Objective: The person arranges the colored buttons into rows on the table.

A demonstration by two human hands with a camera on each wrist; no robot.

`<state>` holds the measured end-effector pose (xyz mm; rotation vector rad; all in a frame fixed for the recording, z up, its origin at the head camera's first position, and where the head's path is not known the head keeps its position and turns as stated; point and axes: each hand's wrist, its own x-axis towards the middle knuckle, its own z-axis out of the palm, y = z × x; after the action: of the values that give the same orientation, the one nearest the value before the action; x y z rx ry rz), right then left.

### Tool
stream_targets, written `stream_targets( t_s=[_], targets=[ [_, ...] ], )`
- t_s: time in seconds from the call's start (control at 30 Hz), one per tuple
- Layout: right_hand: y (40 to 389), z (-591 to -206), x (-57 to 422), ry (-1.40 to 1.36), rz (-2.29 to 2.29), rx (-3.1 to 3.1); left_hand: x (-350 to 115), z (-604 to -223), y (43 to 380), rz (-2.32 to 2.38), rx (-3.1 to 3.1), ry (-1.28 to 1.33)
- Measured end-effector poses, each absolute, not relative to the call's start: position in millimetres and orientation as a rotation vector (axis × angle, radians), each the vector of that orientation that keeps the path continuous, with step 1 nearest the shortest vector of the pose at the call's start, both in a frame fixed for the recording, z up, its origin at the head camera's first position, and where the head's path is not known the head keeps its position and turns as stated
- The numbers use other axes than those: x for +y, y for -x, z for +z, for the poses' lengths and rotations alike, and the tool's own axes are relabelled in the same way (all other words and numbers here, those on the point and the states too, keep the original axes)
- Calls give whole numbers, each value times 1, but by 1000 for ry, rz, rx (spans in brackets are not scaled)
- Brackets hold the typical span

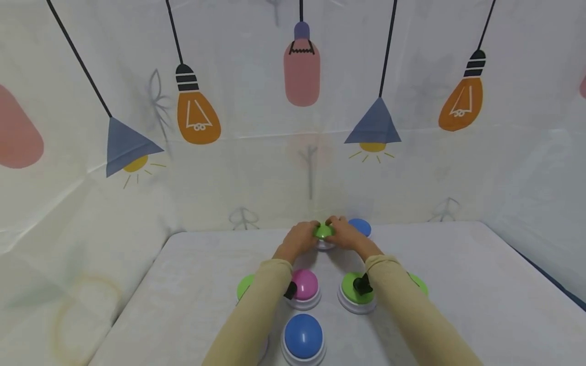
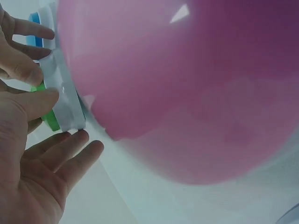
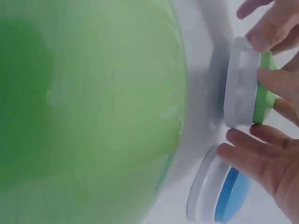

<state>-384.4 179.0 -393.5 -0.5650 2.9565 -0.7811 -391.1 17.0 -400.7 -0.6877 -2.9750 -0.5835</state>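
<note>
At the table's far edge, a green dome push button [image 1: 323, 232] with a white base sits between both hands. My left hand [image 1: 301, 239] holds it from the left, thumb and fingertips at its rim; the left wrist view shows this left hand [image 2: 42, 182] near the white base [image 2: 65, 93]. From the other side my right hand [image 1: 346, 236] grips the same button, and the right wrist view shows the right hand's fingers [image 3: 250, 151] at its base. Just beside the right hand stands a blue push button [image 1: 360, 226], also visible as a blue button [image 3: 231, 193] in the right wrist view.
Nearer on the white table [image 1: 192, 284] stand a pink button [image 1: 305, 283], a green button [image 1: 350, 287] and a blue button [image 1: 303, 335]. Two more green buttons are partly hidden by the sleeves. Behind rises a curtain [image 1: 256, 173] printed with lamps.
</note>
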Motion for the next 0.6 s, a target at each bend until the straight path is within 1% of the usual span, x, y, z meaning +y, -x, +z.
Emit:
stream_targets(
  t_s=[0.2, 0.6],
  targets=[
    [384, -393, 183, 546, -795, 2962, 20, -400, 389, -543, -2971, 762],
    [382, -392, 183, 550, -785, 2962, 20, -401, 390, -474, -2944, 780]
  ],
)
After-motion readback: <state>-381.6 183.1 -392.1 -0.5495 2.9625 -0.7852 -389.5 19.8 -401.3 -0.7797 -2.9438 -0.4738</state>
